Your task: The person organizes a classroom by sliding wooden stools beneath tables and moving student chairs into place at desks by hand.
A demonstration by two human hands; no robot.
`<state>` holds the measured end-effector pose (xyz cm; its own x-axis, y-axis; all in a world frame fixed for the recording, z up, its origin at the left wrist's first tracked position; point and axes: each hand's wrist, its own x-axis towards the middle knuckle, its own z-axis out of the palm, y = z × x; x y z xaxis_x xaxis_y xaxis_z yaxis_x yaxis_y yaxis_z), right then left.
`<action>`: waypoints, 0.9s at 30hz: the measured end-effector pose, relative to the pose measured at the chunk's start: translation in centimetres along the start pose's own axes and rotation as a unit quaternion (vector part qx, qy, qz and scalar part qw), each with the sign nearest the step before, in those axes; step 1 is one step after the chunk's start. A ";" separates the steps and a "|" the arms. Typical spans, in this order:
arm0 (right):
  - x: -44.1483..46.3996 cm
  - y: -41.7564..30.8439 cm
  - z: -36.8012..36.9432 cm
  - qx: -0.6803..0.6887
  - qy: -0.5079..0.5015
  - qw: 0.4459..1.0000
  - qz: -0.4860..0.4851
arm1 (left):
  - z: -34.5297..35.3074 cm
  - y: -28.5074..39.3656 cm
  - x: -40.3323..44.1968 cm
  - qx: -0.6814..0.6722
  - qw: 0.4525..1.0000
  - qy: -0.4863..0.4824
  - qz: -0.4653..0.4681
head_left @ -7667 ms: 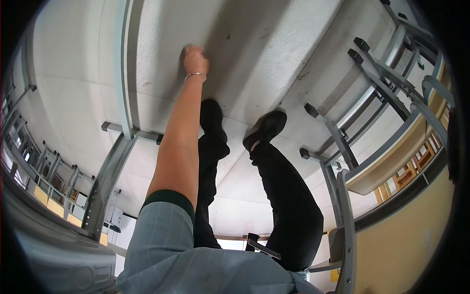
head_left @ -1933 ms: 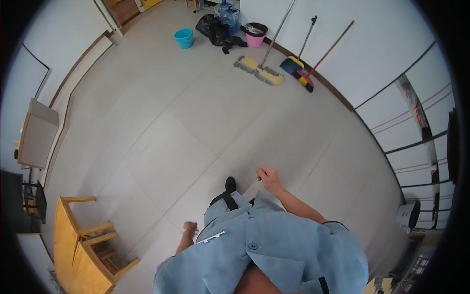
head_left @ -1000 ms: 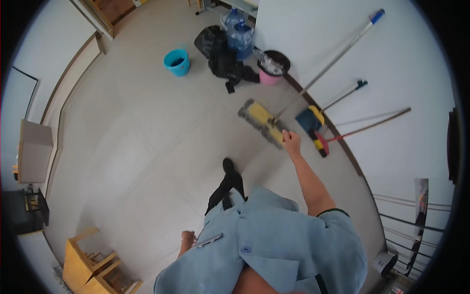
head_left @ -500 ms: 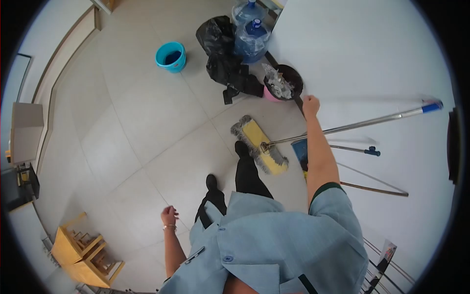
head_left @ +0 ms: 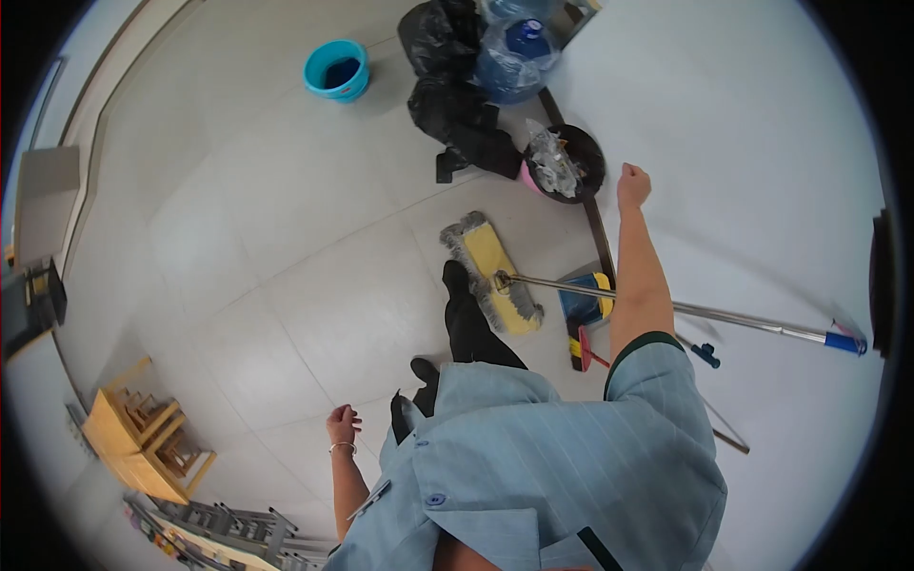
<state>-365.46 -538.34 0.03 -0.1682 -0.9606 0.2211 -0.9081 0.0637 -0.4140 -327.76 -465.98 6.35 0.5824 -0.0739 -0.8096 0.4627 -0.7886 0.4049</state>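
Forward past the mop handle (head_left: pixel 743 317) is where my right forearm (head_left: pixel 643 285) is shifting since half a second ago; they are now crossing nearer my elbow. Right hand (head_left: pixel 633 187) is making a fist beside the rubbish bin (head_left: pixel 597 164); I cannot tell whether it is holding anything. Left hand (head_left: pixel 344 423) is hanging with fingers loosely curled, nothing showing in it. Mop (head_left: pixel 487 253) is leaning on the wall (head_left: pixel 743 190), its head lying by my shoe (head_left: pixel 456 276). Judged risks: a forearm knock could be sending the handle sliding toward the dustpan (head_left: pixel 577 301); a toe catching the fringe could be tripping me.
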 end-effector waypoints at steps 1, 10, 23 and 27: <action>0.0 -0.1 0.2 -0.004 -0.014 1.000 0.015 | -0.1 -0.3 -0.5 -0.011 1.000 0.014 0.010; -21.6 -9.0 4.5 0.101 -0.466 0.862 -0.173 | 2.3 -10.1 -5.2 0.006 0.998 0.056 -0.003; -61.6 -24.6 -3.9 -0.060 -0.741 0.541 -0.394 | 5.3 -43.9 -19.5 -0.384 0.860 0.282 -0.183; -73.2 -30.3 -10.0 -0.197 -0.655 0.488 -0.541 | 6.2 -50.9 -22.0 -0.444 0.770 0.378 -0.258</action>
<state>-329.53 -467.25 5.23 0.6483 0.1796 -0.7399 -0.2391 -0.8746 -0.4218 -368.21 -427.97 0.90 0.2352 0.7507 -0.6173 0.8422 0.1595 0.5150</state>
